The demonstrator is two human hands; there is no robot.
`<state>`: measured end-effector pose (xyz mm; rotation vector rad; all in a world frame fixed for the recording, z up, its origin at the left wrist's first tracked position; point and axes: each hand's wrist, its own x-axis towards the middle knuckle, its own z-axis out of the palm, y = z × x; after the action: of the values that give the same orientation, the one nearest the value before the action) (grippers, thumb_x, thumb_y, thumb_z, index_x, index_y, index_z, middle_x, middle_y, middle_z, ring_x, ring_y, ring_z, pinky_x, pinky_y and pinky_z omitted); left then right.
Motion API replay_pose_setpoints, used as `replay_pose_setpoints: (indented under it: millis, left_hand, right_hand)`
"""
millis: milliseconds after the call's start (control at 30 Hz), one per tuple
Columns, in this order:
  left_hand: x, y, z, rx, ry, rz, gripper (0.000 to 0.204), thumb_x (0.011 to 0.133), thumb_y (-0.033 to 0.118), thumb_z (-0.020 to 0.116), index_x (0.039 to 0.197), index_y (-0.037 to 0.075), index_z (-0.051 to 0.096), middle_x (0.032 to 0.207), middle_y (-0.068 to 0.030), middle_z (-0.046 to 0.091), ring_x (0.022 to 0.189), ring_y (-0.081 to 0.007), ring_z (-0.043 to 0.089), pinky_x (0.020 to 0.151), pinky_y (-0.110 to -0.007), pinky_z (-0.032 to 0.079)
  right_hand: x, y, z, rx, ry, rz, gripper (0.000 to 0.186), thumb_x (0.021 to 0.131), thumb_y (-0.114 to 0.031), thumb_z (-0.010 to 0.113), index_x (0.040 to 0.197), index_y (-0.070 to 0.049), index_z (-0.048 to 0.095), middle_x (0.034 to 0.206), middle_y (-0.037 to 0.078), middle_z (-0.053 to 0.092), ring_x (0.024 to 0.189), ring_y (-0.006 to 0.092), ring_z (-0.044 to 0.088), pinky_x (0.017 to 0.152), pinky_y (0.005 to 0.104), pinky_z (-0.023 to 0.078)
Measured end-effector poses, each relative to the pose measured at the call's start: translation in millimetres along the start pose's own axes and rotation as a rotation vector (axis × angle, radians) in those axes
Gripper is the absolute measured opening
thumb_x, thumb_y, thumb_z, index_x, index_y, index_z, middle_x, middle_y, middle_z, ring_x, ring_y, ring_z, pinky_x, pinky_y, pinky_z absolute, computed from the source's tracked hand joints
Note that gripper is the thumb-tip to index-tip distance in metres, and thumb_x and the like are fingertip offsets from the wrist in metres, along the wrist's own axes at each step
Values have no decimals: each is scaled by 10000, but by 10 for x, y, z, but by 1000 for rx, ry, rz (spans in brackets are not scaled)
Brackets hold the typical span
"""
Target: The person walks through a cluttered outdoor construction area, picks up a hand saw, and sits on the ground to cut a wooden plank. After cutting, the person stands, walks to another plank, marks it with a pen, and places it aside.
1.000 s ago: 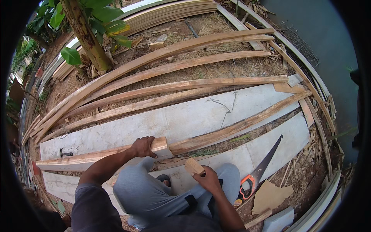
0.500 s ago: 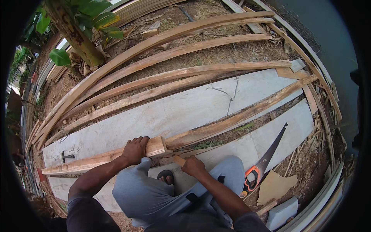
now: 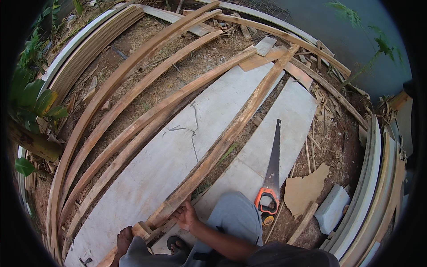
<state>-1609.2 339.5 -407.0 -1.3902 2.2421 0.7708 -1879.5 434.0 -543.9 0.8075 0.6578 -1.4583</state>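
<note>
My left hand grips the side of a short wooden beam near its cut end, close to my knee. Just beyond that end lies a long, rough timber, running away to the far right. My right hand is at the near part of this timber, palm partly turned up, fingers apart and touching its lower edge. No small wood piece shows in its fingers. To the right, a handsaw with an orange and black handle lies on a pale board.
Several long timbers lie to the left beside a wide pale sheet. A hammer is at the bottom left. A tape measure, torn brown sheet and white block lie at right, near stacked boards.
The view has swung to the right. My right hand, which held a small wood piece, is now at the long timber without it showing. My left hand stays on the short beam.
</note>
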Motion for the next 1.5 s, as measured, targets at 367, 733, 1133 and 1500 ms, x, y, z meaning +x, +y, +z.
replay_pose_setpoints:
  millis: [367,733,1133,1500]
  left_hand:
    - [-718,-124,283,86,94,117,603,711,222,710,1234,25,485,1030,-181,604,923,-367,600,789,-472,488]
    - [-1952,-1321,433,80,161,-3,429,774,26,518,1202,-4,514,1066,-278,592,984,-497,538,880,-543,456]
    - [-1841,-999,-432,-2,306,149,666,722,224,715,1295,-28,488,1175,-253,613,1063,-425,594,919,-472,492]
    - [-1458,-464,-705,-260,200,-138,884,414,336,909,1156,-10,573,962,-157,660,909,-307,663,821,-376,527]
  right_hand:
    - [-511,-1193,110,-58,43,-608,708,925,-683,471,1264,-64,528,1167,76,615,1129,255,564,1050,455,396]
    - [-467,326,-375,105,-136,-59,452,946,-524,541,1200,-154,593,1197,104,618,1221,328,520,1085,620,331]
    - [-898,-409,541,-214,-474,-268,602,865,-700,544,1236,-226,549,855,-41,660,725,168,606,705,383,483]
    - [-813,-366,1317,217,-758,-288,574,896,-674,514,1103,-153,638,1034,63,658,983,259,628,903,527,486]
